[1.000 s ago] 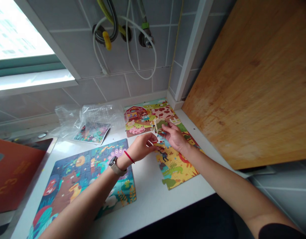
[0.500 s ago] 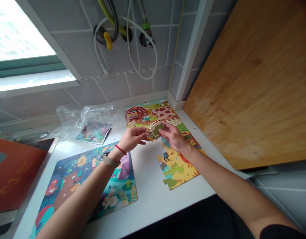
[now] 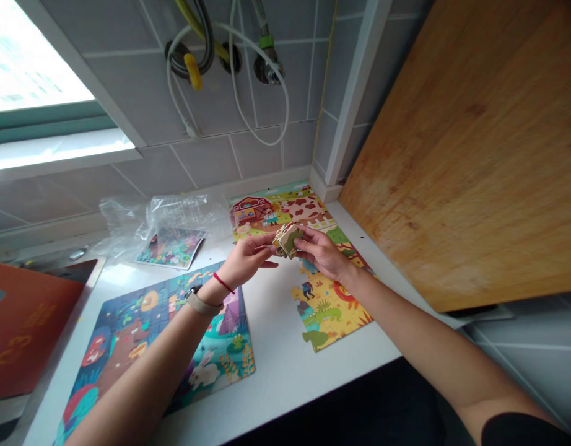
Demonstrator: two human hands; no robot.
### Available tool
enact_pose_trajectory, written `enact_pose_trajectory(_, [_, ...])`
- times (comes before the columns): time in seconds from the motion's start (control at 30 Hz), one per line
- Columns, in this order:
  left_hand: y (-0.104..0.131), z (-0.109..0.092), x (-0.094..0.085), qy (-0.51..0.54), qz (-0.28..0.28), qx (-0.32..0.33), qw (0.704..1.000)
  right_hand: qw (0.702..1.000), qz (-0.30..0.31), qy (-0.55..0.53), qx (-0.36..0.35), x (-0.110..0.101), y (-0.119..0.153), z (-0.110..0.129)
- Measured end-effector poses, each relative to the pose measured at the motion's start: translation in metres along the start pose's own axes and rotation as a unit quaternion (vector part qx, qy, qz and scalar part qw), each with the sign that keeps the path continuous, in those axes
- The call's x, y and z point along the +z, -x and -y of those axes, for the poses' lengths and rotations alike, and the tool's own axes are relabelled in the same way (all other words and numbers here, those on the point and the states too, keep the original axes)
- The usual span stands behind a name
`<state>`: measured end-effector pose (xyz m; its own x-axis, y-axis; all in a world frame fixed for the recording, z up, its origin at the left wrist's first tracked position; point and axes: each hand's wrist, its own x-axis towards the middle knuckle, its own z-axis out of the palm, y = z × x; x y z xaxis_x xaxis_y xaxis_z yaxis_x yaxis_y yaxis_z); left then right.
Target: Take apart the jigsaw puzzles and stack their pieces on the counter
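Between my two hands is a small bunch of jigsaw puzzle pieces (image 3: 288,240), several stacked loosely, the front one showing green. My left hand (image 3: 251,254) pinches the bunch from its left side, and my right hand (image 3: 320,249) grips it from the right with the thumb in front. Below and behind them lies a farm-and-animal jigsaw puzzle (image 3: 334,319), yellow at its near part, with a gap along its left side. To the left, partly under my left forearm, rests a forest-animal jigsaw puzzle (image 3: 160,310) in blue and purple.
A clear plastic bag (image 3: 187,210) lies by the wall, partly over a printed picture sheet (image 3: 171,249). An orange box (image 3: 30,328) stands at the left edge of the white table (image 3: 276,365). A wooden panel (image 3: 462,161) rises on the right; cables and pipes hang above.
The bunch of puzzle pieces has turned a little in my hands, and its pieces look more fanned out. The whole view has shifted slightly.
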<state>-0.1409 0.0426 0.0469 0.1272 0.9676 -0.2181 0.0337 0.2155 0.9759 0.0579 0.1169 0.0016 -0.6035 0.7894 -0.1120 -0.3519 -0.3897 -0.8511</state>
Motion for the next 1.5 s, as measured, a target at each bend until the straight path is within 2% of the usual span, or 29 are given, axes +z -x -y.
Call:
enact_pose_trajectory(0.1, [0.0,-0.002,0.0,-0.042,-0.021,-0.014,0.999,1.0,-0.008,-0.005,-0.006,0.0,0.0,0.003])
enact_pose_trajectory(0.2, [0.004,0.0,0.007,-0.185,-0.034,-0.027,0.982,0.998,-0.052,-0.027,-0.022,-0.003,-0.002,0.004])
enact_pose_trajectory(0.27, [0.011,0.002,0.019,-0.31,-0.009,-0.023,0.951,0.995,-0.084,-0.043,-0.031,-0.006,-0.005,0.003])
enact_pose_trajectory(0.37, [0.025,0.006,0.047,-0.471,0.028,0.001,0.882,0.993,-0.106,-0.047,-0.034,-0.008,-0.008,0.0])
enact_pose_trajectory(0.43, [0.034,0.007,0.064,-0.531,0.037,0.0,0.847,0.992,-0.113,-0.04,-0.034,-0.008,-0.008,-0.002])
enact_pose_trajectory(0.53, [0.039,0.006,0.078,-0.569,0.04,-0.017,0.821,0.992,-0.116,-0.032,-0.036,-0.007,-0.008,-0.002])
enact_pose_trajectory(0.63, [0.037,0.005,0.081,-0.568,0.037,-0.037,0.821,0.992,-0.114,-0.032,-0.038,-0.006,-0.006,-0.002])
enact_pose_trajectory(0.87, [0.032,0.008,0.081,-0.517,0.046,-0.038,0.854,0.992,-0.117,-0.033,-0.038,-0.007,-0.007,-0.003])
enact_pose_trajectory(1.13, [0.03,0.012,0.081,-0.505,0.017,-0.049,0.862,0.992,-0.114,-0.033,-0.033,-0.008,-0.007,-0.002])
enact_pose_trajectory(1.5, [0.025,0.015,0.079,-0.485,0.029,-0.047,0.873,0.991,-0.123,-0.041,-0.029,-0.007,-0.006,0.0])
